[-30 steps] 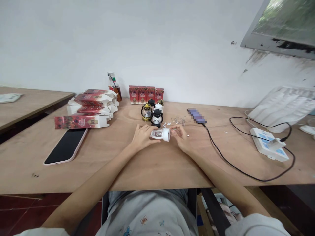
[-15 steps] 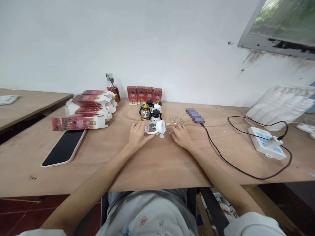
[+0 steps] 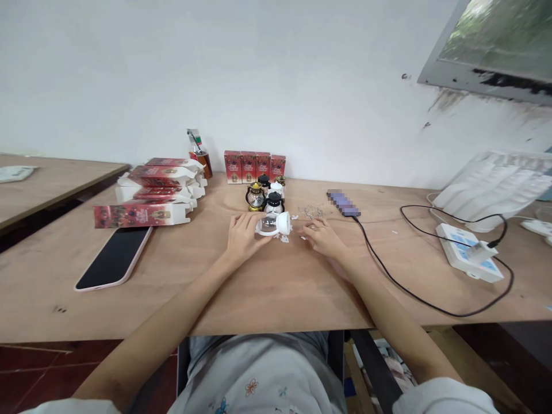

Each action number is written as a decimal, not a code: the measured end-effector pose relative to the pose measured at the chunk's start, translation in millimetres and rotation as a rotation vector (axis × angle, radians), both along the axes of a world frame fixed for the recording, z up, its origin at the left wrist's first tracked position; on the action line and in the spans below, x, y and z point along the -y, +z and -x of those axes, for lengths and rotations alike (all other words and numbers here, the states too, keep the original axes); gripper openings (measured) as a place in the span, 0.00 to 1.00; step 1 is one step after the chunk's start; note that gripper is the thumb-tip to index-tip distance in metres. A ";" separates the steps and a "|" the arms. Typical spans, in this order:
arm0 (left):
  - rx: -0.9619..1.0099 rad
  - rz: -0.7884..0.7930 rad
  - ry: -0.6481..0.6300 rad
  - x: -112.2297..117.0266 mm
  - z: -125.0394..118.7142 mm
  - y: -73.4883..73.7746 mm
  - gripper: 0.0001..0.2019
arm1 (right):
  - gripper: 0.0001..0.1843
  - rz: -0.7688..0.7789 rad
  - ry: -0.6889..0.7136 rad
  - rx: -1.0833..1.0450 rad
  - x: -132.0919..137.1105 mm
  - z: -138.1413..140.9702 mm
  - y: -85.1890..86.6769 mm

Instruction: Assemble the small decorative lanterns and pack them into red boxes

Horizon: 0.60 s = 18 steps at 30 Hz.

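Observation:
My left hand [image 3: 244,234] is closed round a small white lantern [image 3: 273,224] with a clear body, tipped on its side so its white end faces right. To the right of it, my right hand [image 3: 323,238] has its fingers drawn together in a pinch; a tiny pale bit shows at the tips, too small to name. Small white plastic pieces [image 3: 284,238] lie on the table under and beside the lantern. Just beyond my right fingers is a scatter of small metal bits [image 3: 311,211]. Behind the held lantern stand a black lantern [image 3: 274,203], a gold-and-black lantern [image 3: 256,196] and others.
Red boxes [image 3: 249,167] stand in a row by the wall. At left, flattened red cartons [image 3: 138,215] are piled by a phone [image 3: 115,257]. A second phone [image 3: 344,203] trails a black cable to a power strip [image 3: 468,252]. A bottle [image 3: 202,161] stands behind the cartons.
My right hand has shifted slightly to the right, its fingers now more curled. My left hand keeps the lantern in nearly the same place. The view has moved slightly.

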State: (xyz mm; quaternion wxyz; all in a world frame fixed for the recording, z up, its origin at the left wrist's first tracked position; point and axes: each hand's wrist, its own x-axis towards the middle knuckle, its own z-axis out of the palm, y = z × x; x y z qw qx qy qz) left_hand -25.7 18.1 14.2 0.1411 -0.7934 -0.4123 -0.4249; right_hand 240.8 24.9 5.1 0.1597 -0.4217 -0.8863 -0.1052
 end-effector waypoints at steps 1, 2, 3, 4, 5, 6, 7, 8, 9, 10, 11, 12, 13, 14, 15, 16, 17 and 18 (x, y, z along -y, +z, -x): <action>0.000 -0.007 -0.004 0.0 -0.1 -0.3 0.19 | 0.17 0.005 0.002 -0.006 0.4 -0.1 1.0; 0.000 -0.012 -0.006 0.1 -0.3 -0.4 0.19 | 0.16 0.014 0.004 -0.010 0.8 -0.1 2.0; -0.001 -0.011 -0.005 0.4 -0.6 -0.2 0.19 | 0.16 0.024 0.006 -0.013 1.3 0.0 2.9; -0.002 -0.007 -0.003 0.7 -0.8 0.2 0.19 | 0.15 0.036 0.007 -0.011 1.8 0.2 3.7; -0.005 0.002 0.001 1.1 -1.0 0.7 0.19 | 0.15 0.044 0.006 -0.009 2.3 0.4 4.2; -0.008 0.014 0.005 1.5 -1.2 1.3 0.19 | 0.15 0.049 0.006 -0.005 2.8 0.7 4.4; -0.010 0.025 0.010 1.7 -1.3 1.7 0.19 | 0.15 0.050 0.008 -0.001 3.2 1.0 4.4; -0.013 0.034 0.014 1.9 -1.3 2.1 0.19 | 0.15 0.047 0.010 0.002 3.5 1.3 4.1; -0.016 0.040 0.017 2.0 -1.3 2.3 0.19 | 0.15 0.043 0.014 0.005 3.7 1.5 3.7; -0.017 0.042 0.018 2.0 -1.3 2.4 0.19 | 0.16 0.041 0.018 0.007 3.8 1.6 3.2; -0.015 0.042 0.020 2.0 -1.2 2.4 0.19 | 0.17 0.042 0.022 0.009 3.9 1.7 2.7; -0.014 0.041 0.018 1.9 -1.2 2.3 0.19 | 0.17 0.046 0.026 0.012 3.9 1.8 2.3; -0.012 0.041 0.015 1.8 -1.3 2.3 0.19 | 0.18 0.053 0.028 0.015 3.8 1.8 2.1; -0.010 0.041 0.012 1.8 -1.4 2.3 0.19 | 0.18 0.059 0.029 0.018 3.8 1.9 2.0; -0.007 0.043 0.008 1.9 -1.5 2.3 0.19 | 0.18 0.065 0.031 0.022 3.8 1.9 2.0; -0.004 0.044 0.006 2.0 -1.6 2.3 0.19 | 0.18 0.068 0.031 0.024 3.8 2.0 2.2; -0.003 0.045 0.004 2.1 -1.8 2.4 0.19 | 0.18 0.069 0.033 0.027 3.9 2.2 2.4; -0.002 0.045 0.004 2.1 -1.9 2.4 0.19 | 0.18 0.070 0.033 0.030 4.0 2.4 2.7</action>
